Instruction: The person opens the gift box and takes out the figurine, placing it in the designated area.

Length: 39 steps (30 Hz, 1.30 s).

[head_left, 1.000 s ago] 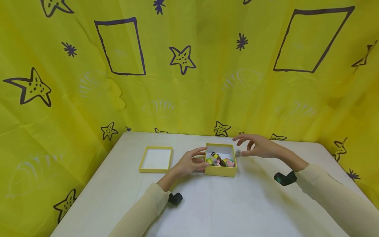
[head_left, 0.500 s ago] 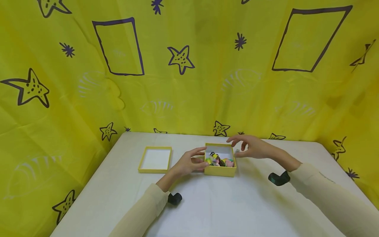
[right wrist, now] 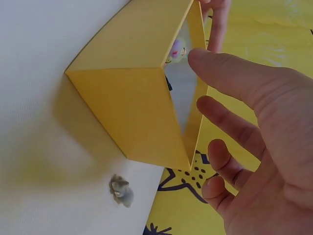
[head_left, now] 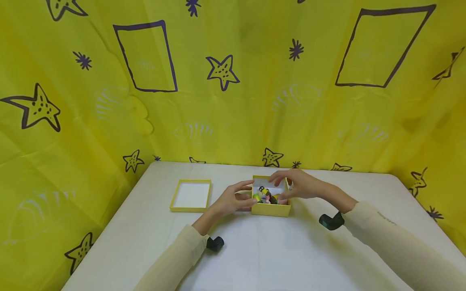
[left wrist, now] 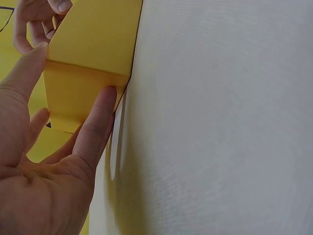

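An open yellow box (head_left: 271, 209) with a white inside stands on the table. In it lie small figures, among them a black-and-yellow one (head_left: 263, 190); others are partly hidden. My left hand (head_left: 229, 201) touches the box's left side, thumb by the near corner and fingertips along the wall. Above the box's right part hangs my right hand (head_left: 303, 185), thumb and index finger apart over the opening and nothing seen between them. A small grey figure (right wrist: 120, 191) lies on the table beside the box's right wall, mostly hidden behind the hand in the head view.
To the left, a shallow yellow-rimmed lid (head_left: 191, 209) lies on the white table (head_left: 247, 258), its white inside facing up. Yellow curtain (head_left: 225, 117) with drawn stars hangs behind and at both sides of the table.
My right hand has moved left, from beside the grey figure to over the box's opening. My left hand and the box have stayed in place.
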Motion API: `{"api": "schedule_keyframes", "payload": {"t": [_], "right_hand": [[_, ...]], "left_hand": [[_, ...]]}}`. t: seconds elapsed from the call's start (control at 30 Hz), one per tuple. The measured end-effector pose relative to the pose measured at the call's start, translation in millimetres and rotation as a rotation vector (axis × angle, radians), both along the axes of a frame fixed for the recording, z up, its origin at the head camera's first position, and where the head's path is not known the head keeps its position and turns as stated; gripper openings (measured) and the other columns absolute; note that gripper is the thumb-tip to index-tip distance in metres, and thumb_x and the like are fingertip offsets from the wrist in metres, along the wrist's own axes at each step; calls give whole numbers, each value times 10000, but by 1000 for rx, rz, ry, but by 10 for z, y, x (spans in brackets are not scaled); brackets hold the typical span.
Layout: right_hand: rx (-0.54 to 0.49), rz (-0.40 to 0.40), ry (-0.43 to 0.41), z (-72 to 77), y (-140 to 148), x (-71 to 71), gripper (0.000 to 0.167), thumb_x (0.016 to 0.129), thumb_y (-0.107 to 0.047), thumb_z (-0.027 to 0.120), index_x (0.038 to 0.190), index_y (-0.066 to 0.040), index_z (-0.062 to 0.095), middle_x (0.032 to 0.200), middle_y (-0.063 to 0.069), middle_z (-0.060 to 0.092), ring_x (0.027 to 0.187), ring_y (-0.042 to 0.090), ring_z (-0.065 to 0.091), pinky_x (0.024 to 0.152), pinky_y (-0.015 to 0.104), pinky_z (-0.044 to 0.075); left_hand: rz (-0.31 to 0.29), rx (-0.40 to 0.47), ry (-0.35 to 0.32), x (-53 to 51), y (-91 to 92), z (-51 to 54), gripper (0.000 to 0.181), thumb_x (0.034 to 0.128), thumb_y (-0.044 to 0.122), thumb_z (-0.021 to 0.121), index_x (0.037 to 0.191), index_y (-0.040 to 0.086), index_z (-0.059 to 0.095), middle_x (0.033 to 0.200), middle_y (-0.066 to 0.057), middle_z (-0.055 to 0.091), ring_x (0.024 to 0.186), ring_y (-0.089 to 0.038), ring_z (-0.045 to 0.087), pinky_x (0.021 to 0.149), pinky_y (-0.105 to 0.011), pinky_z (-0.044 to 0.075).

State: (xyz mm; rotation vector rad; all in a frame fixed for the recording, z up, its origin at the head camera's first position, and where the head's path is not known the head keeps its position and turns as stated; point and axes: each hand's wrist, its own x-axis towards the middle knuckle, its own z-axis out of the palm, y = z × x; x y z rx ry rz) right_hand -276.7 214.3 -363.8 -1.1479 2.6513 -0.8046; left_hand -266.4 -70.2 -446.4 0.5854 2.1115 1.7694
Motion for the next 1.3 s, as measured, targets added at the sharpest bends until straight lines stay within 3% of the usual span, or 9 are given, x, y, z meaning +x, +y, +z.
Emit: {"api": "schedule_keyframes", "payload": {"t": [0.1, 0.27, 0.57, 0.83, 1.07, 1.3], "right_hand": [[2, 26, -4, -27, -35, -11, 488, 852, -123, 852, 1296, -102, 649, 1105, 110, 739, 885, 347, 602, 738, 418, 533], [57, 17, -9, -97, -95, -10, 431, 862, -80, 812, 1262, -133, 660, 1086, 42, 742, 896, 317, 529, 694, 323, 444], [132, 31, 24, -175, -157, -25, 363, 848, -42, 796, 1132, -233, 675, 1028, -72, 744, 910, 314, 511, 701, 350, 351], [136, 90, 27, -226, -183, -66, 292, 852, -17, 789, 1044, -225, 717, 950, -99, 725, 939, 311, 536, 737, 363, 350], [160, 69, 1, -245, -213, -75, 246, 859, -55, 802, 1000, -249, 745, 865, -129, 684, 942, 298, 528, 732, 361, 329], [185, 59, 34, -273, -237, -88, 198, 859, -121, 828, 971, -276, 779, 844, -148, 679, 942, 274, 523, 724, 377, 290]], "left_hand": [[1, 10, -7, -1, 1, -1, 726, 931, 112, 780, 1569, 132, 434, 1494, -199, 487, 1203, -310, 630, 855, -380, 621], [6, 19, -13, 7, 2, 7, 728, 925, 94, 782, 1566, 130, 439, 1484, -201, 494, 1175, -296, 639, 847, -382, 623], [11, 12, -3, 8, 8, 25, 722, 920, 91, 788, 1558, 122, 451, 1477, -209, 506, 1183, -317, 634, 843, -379, 624], [20, 5, 2, 14, 15, 17, 719, 920, 80, 785, 1557, 126, 454, 1475, -205, 511, 1191, -322, 632, 843, -373, 623], [21, 0, 0, 14, 19, 14, 717, 922, 76, 782, 1557, 129, 454, 1473, -196, 510, 1201, -328, 636, 849, -371, 622], [28, -22, 4, 4, 16, 19, 717, 919, 98, 790, 1555, 144, 461, 1472, -175, 516, 1184, -297, 637, 847, -361, 622]]}}
